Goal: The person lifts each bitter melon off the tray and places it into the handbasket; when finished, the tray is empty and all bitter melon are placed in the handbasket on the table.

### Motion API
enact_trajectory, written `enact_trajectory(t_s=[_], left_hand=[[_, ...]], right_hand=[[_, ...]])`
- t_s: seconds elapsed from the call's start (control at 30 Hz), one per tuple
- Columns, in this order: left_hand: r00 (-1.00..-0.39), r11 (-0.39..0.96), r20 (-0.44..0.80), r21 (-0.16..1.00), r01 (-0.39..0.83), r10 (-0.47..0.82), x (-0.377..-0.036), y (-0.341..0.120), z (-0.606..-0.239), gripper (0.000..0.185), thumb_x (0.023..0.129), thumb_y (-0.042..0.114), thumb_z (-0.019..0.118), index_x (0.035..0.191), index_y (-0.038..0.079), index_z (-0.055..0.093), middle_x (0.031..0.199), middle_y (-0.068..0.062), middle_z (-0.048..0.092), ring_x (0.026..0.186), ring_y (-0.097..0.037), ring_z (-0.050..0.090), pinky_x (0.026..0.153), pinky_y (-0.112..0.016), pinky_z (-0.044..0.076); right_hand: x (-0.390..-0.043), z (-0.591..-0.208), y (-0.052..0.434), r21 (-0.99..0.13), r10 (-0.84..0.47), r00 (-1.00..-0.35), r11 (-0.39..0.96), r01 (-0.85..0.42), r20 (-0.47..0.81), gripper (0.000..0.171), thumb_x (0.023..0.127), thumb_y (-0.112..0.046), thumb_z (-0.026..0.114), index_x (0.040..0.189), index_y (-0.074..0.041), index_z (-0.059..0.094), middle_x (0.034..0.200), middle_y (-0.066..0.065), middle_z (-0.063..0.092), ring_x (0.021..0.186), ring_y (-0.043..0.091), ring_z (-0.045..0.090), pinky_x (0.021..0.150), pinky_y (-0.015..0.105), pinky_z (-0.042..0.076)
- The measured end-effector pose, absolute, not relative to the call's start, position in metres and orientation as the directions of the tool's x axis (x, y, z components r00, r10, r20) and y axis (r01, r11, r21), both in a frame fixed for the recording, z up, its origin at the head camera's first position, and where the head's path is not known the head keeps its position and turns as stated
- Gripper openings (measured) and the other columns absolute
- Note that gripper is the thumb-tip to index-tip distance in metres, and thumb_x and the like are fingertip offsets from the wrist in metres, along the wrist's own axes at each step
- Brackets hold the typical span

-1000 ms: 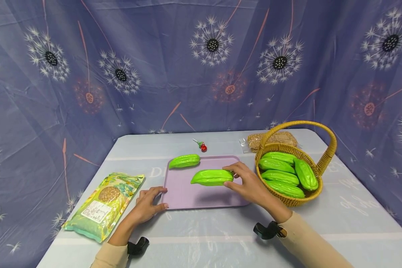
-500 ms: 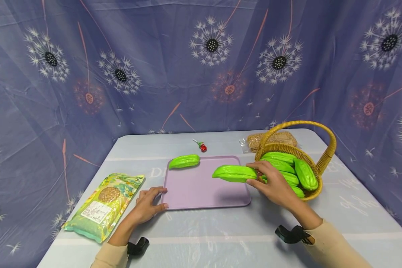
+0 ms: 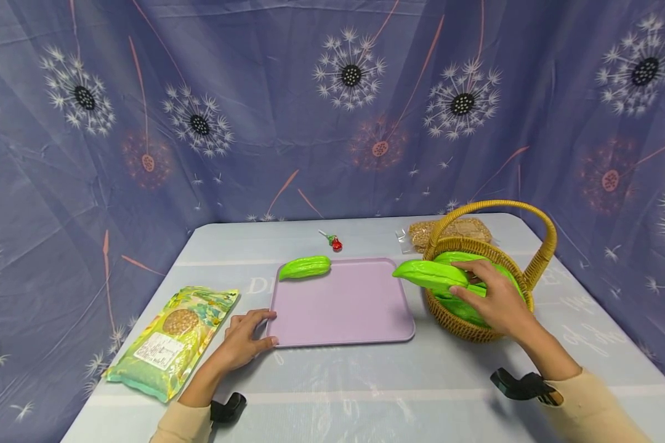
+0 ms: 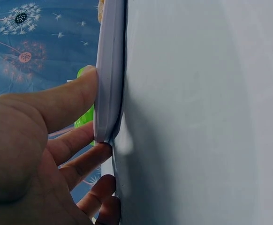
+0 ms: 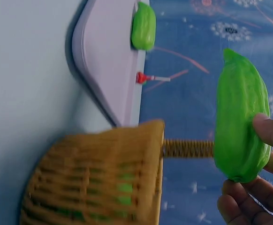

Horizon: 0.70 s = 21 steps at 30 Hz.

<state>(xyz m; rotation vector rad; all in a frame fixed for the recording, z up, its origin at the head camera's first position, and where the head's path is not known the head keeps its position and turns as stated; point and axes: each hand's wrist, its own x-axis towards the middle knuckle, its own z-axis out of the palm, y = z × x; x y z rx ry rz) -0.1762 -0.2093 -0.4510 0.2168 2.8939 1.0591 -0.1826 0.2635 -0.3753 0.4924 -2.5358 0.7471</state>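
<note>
My right hand (image 3: pixel 493 298) pinches a bright green bitter melon (image 3: pixel 429 275) by its right end, above the near-left side of a wicker basket (image 3: pixel 460 329). More bitter melons lie inside the basket, partly hidden by the hand. The right wrist view shows the held bitter melon (image 5: pixel 242 117) raised over the basket rim, thumb on one side and fingers on the other. My left hand (image 3: pixel 246 338) holds the near-left corner of a lilac tray (image 3: pixel 343 307), thumb and fingertips at its rim (image 4: pixel 109 70). Another bitter melon (image 3: pixel 305 266) lies at the tray's far-left corner.
A yellow-green printed bag (image 3: pixel 172 344) lies left of the left hand. Beyond the tray is a small red and green lollipop-like item (image 3: pixel 335 242). A clear bag of tan grains (image 3: pixel 449 232) lies behind the basket, whose tall handle (image 3: pixel 548 243) arches over it.
My right hand has carried the bitter melon rightward from above the tray to over the basket. The left hand and the tray stay where they were.
</note>
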Motion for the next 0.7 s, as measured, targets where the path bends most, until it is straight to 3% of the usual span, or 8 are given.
enact_trajectory(t_s=[0.23, 0.5, 0.7], left_hand=[[-0.988, 0.751, 0.0, 0.65, 0.115, 0.152, -0.177, -0.21, -0.451, 0.051, 0.078, 0.028, 0.074, 0.125, 0.014, 0.058, 0.139, -0.009, 0.05, 0.119, -0.032, 0.035, 0.093, -0.052, 0.024], [-0.988, 0.749, -0.005, 0.653, 0.114, 0.154, -0.177, -0.21, -0.45, 0.051, 0.079, 0.028, 0.074, 0.125, 0.014, 0.058, 0.139, -0.009, 0.049, 0.12, -0.032, 0.035, 0.094, -0.053, 0.024], [-0.989, 0.748, -0.005, 0.654, 0.111, 0.151, -0.176, -0.21, -0.45, 0.051, 0.079, 0.027, 0.074, 0.125, 0.014, 0.058, 0.139, -0.009, 0.049, 0.12, -0.032, 0.035, 0.094, -0.052, 0.024]], right_hand=[[-0.183, -0.374, 0.285, -0.376, -0.195, -0.833, 0.823, -0.426, 0.517, 0.045, 0.083, -0.02, 0.072, 0.123, -0.007, 0.059, 0.11, 0.008, 0.059, 0.089, 0.016, 0.053, 0.072, 0.027, 0.042], [-0.184, -0.374, 0.302, -0.421, -0.164, -0.873, 0.826, -0.376, 0.459, 0.047, 0.086, -0.021, 0.069, 0.127, -0.004, 0.055, 0.118, 0.019, 0.055, 0.096, 0.034, 0.055, 0.074, 0.053, 0.043], [-0.187, -0.374, 0.313, -0.418, -0.151, -0.895, 0.843, -0.338, 0.42, 0.049, 0.088, -0.024, 0.067, 0.129, -0.002, 0.053, 0.117, 0.022, 0.054, 0.099, 0.038, 0.054, 0.075, 0.056, 0.042]])
